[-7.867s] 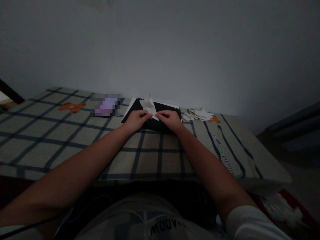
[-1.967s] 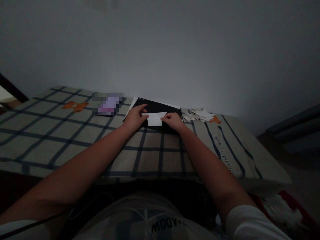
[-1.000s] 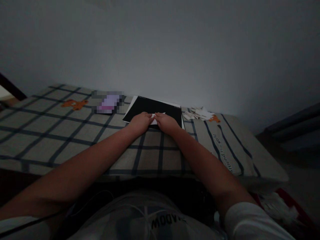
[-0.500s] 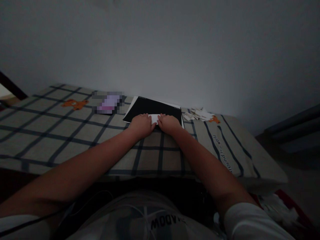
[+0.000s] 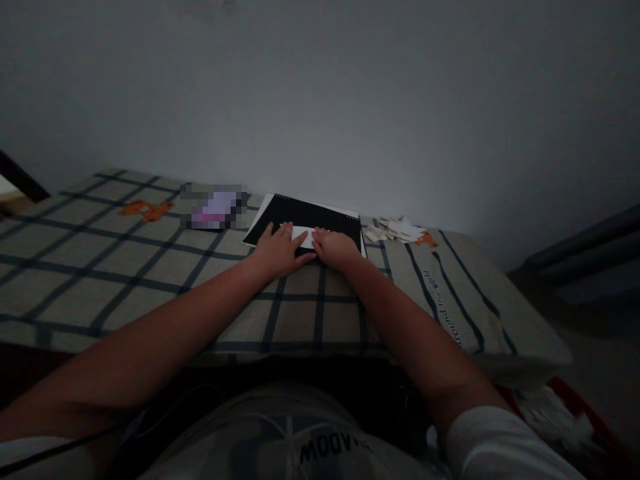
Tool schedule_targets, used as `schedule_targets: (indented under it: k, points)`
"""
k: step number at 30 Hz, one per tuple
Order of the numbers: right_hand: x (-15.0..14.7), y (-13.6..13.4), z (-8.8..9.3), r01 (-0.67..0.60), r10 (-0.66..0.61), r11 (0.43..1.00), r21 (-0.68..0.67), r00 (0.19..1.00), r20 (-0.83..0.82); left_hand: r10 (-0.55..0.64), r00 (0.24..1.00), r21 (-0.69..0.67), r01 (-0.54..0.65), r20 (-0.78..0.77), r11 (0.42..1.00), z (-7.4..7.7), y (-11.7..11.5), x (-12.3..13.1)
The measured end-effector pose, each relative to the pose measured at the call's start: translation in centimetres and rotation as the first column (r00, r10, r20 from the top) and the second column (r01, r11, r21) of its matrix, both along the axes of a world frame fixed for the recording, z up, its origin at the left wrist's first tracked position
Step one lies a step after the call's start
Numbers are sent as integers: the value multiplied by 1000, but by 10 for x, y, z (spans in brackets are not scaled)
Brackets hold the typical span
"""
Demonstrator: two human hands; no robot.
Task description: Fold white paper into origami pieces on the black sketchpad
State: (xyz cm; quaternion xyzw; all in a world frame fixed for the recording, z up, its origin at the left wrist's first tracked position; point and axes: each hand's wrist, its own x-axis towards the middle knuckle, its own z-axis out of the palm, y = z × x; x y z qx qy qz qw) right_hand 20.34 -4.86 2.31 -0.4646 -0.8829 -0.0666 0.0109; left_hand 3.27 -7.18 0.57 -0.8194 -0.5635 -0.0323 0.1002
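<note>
A small folded white paper lies on a black notebook at the far side of a checked cloth surface. My left hand lies flat on the paper's left part, fingers stretched out and spread. My right hand rests beside it on the paper's right end, fingers curled and pressing down. Most of the paper is hidden under both hands.
A pile of small folded paper pieces sits right of the notebook near the wall. A blurred purple object lies left of it. An orange bear print marks the cloth. The surface's right edge drops off toward the floor.
The paper, upright and loosely folded at first, was flattened into a small strip. My hands closed in over it, and my left hand has now spread flat on it.
</note>
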Motion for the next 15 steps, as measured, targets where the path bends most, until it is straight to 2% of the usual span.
schedule_targets:
  k: [7, 15]
  points:
    - [-4, -5, 4, 95, -96, 995, 23, 994, 52, 152, 988, 22, -152, 1, 988, -1, 0, 3]
    - [0, -1, 1, 167, -167, 986, 18, 985, -35, 209, 978, 75, -208, -9, 975, 2, -2, 3]
